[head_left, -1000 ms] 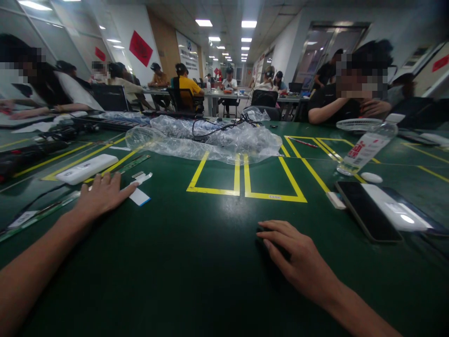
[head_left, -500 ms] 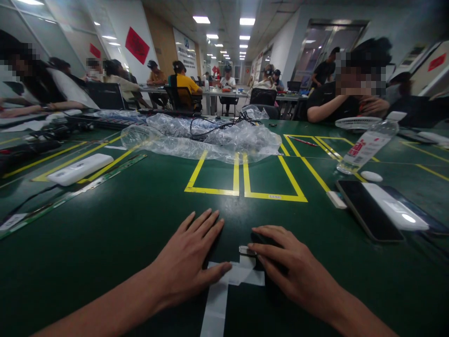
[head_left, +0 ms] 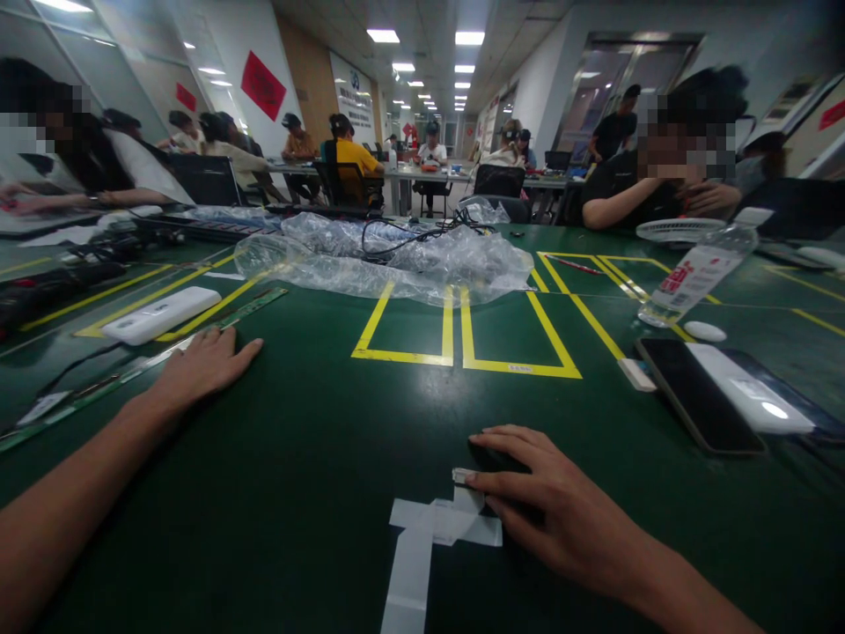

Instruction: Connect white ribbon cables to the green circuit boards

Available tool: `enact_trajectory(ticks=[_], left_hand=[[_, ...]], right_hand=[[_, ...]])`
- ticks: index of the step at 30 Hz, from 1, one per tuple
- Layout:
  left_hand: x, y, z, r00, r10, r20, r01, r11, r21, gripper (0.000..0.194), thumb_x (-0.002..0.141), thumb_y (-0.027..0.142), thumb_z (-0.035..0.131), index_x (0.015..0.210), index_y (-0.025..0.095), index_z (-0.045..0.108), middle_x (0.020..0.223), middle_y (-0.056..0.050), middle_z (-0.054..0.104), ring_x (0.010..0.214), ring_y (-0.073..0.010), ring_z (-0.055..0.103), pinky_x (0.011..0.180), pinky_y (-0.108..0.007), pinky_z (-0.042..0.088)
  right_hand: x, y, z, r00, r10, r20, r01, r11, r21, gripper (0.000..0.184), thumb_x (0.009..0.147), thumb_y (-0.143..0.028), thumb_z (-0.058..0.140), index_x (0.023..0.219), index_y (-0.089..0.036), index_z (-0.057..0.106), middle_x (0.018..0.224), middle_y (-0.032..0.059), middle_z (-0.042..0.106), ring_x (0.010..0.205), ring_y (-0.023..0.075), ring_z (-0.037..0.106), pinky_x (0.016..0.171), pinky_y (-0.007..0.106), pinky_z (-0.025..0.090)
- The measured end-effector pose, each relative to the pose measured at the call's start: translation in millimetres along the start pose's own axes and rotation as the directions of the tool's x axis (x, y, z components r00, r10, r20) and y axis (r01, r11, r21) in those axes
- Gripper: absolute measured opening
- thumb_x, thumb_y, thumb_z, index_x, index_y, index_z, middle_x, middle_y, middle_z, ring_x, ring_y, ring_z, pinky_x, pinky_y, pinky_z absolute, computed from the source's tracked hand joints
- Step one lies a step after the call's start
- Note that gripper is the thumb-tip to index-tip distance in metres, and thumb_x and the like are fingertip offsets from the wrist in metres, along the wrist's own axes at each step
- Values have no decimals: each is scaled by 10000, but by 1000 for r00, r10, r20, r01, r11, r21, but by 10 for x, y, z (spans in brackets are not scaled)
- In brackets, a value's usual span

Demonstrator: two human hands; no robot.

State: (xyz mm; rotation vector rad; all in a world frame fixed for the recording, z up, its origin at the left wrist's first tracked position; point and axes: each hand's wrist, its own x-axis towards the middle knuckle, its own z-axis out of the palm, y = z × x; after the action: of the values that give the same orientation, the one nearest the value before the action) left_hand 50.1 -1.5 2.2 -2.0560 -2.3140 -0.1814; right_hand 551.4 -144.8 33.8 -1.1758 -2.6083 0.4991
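A white flat ribbon cable (head_left: 407,572) with a crosswise branch lies on the green table in front of me. At its far end is a small pale connector (head_left: 460,475). My right hand (head_left: 561,506) rests beside it, fingers outstretched and apart, the index fingertip touching the connector end. Over to the left, my left hand (head_left: 206,365) lies open with spread fingers on a long, thin green circuit board strip (head_left: 109,387). Part of that strip is covered by the hand.
Crumpled clear plastic wrap (head_left: 396,264) with black cable sits beyond the yellow tape outlines. A white power bank (head_left: 162,315) lies far left. On the right are a phone (head_left: 700,396), a tilted water bottle (head_left: 693,277) and a white fan (head_left: 679,230). Other people sit around.
The ribbon cable went from beside my left hand to the middle front, by my right hand. My left hand came across to the centre, then returned left onto the circuit board strip.
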Motion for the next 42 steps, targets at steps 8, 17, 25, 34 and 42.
enact_trajectory(ticks=[8, 17, 25, 34, 42], left_hand=[[-535, 1225, -64, 909, 402, 107, -399, 916, -50, 723, 962, 546, 335, 1483, 46, 381, 1541, -163, 335, 1431, -314, 320, 1169, -492, 273], [-1619, 2175, -394, 563, 821, 94, -782, 566, -262, 615, 951, 321, 478, 1531, 213, 306, 1566, -23, 332, 1428, -269, 313, 1152, -466, 338], [-1628, 2220, -313, 518, 855, 4, -786, 478, -391, 519, 936, 190, 514, 1443, 217, 411, 1438, -17, 511, 1323, -229, 431, 1106, -407, 405], [-1451, 2231, -100, 568, 802, -185, -770, 439, -463, 316, 943, 154, 558, 1254, 205, 567, 1228, -38, 626, 1064, -200, 548, 898, -374, 498], [-1444, 2275, -69, 552, 808, -208, -806, 452, -382, 197, 972, 263, 548, 1137, 235, 652, 1174, -26, 659, 977, -217, 550, 810, -388, 479]], right_hand=[[-4, 11, 12, 999, -9, 30, 10, 999, -40, 435, 919, -269, 576, 1323, -431, 565, 1483, 1, 471, 1375, 299, 400, 1024, 565, 456], [5, 45, 37, 999, -27, 31, 30, 996, -86, 400, 959, -343, 519, 1341, -462, 538, 1547, 0, 382, 1436, 304, 297, 1105, 647, 295], [11, 63, 82, 999, -41, 18, 42, 998, -47, 444, 942, -279, 549, 1365, -411, 526, 1559, -10, 362, 1429, 295, 308, 1132, 633, 259], [81, 132, 116, 980, 33, -194, -20, 997, 71, 345, 913, -174, 589, 1241, -281, 609, 1314, 54, 592, 1219, 239, 515, 991, 472, 468], [106, 138, 200, 976, 21, -215, -12, 999, 46, 255, 889, -197, 656, 1128, -283, 667, 1271, 42, 620, 1197, 251, 526, 972, 475, 454]])
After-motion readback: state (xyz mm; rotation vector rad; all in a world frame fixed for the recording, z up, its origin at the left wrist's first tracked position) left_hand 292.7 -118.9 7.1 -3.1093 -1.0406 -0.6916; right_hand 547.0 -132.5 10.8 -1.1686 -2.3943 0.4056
